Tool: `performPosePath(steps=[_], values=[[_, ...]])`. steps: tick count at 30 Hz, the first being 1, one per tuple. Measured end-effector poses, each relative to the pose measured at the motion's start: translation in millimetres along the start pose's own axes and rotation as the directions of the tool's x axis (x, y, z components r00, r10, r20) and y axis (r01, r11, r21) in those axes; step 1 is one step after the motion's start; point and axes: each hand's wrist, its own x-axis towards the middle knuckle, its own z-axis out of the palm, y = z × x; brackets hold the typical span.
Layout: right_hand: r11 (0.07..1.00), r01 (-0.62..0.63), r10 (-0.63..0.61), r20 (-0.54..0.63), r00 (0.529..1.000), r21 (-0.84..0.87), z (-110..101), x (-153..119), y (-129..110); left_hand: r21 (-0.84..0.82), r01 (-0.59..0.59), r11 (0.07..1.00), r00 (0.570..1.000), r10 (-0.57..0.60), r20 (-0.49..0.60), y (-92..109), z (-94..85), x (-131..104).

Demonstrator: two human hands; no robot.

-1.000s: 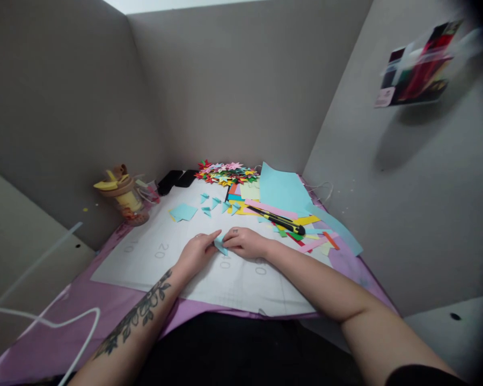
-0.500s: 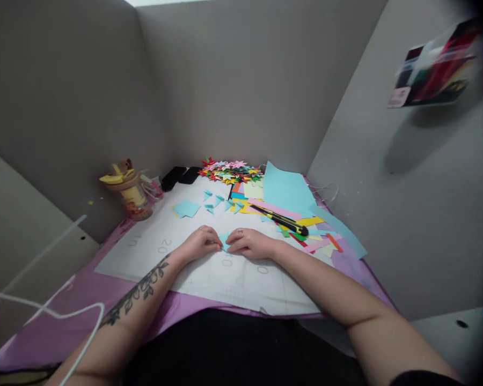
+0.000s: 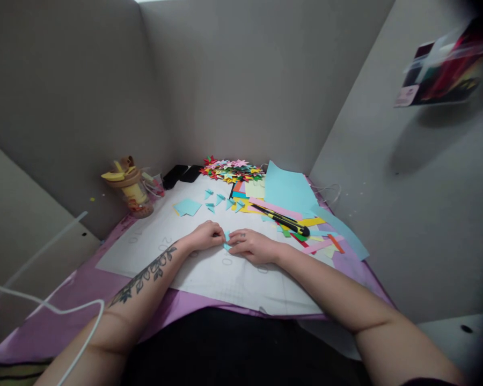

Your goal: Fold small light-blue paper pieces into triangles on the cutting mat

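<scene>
Between my two hands, on the white sheet, is a small light-blue piece of paper, mostly covered by fingers. My left hand has its fingers curled together at the paper's left edge. From the other side, my right hand presses the paper with its fingertips against the sheet. Just beyond lie several folded light-blue paper pieces. Flat light-blue paper squares rest in a stack to their left.
A pile of colourful paper stars sits at the back. To the right are a yellow-black box cutter, paper strips and a large blue sheet. A drink cup and black phone-like objects stand or lie at the left back.
My left hand has shifted slightly up, its fingers more curled. My right hand now covers more of the blue paper, of which less shows. The view has moved a little.
</scene>
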Motion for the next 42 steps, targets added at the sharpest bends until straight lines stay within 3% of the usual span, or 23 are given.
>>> performPosePath(steps=[10,16,33,42], values=[[0.992,-0.104,0.105,-0.005,0.995,0.078,-4,1,0,0.071,0.060,0.996,0.997,-0.056,-0.045,5,5.5,2],[0.999,-0.025,0.026,-0.012,1.000,0.045,-1,1,1,0.092,0.049,0.995,0.997,-0.043,-0.057,5,6.9,3],[0.998,-0.009,0.009,0.009,1.000,0.063,-5,4,-1,0.050,0.167,0.985,0.985,-0.164,-0.061,9,8.8,6],[0.998,0.006,-0.008,0.032,0.999,0.069,-4,5,-6,0.134,0.233,0.963,0.953,-0.198,-0.230,6,16.3,-4]])
